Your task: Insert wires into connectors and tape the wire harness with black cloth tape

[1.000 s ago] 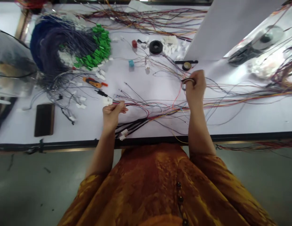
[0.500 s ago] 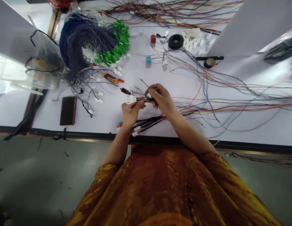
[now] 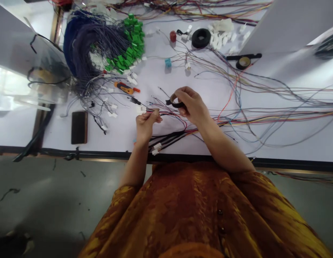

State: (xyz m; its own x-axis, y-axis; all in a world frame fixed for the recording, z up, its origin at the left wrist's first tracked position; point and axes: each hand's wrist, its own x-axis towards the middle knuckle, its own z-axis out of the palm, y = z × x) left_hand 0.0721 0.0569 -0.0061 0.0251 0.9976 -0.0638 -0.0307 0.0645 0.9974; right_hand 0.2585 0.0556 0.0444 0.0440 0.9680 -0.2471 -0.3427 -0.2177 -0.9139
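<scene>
Working at a white counter (image 3: 56,130), a person sits before loose multicoloured wires (image 3: 276,118), still unbound, while a black, bound stretch of wire harness (image 3: 166,137) lies near the counter's edge. The left hand (image 3: 146,123) pinches thin wires (image 3: 166,114) beside a white plastic connector (image 3: 141,109); the right hand (image 3: 192,105) pinches a roll of black electrical tape (image 3: 176,102) just above them.

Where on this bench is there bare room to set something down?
Bare white tabletop shows left of the dark phone, and along the front edge right of the black wire bundle, below the coloured wires. The coiled wires and green connectors at the back are crowded.
</scene>
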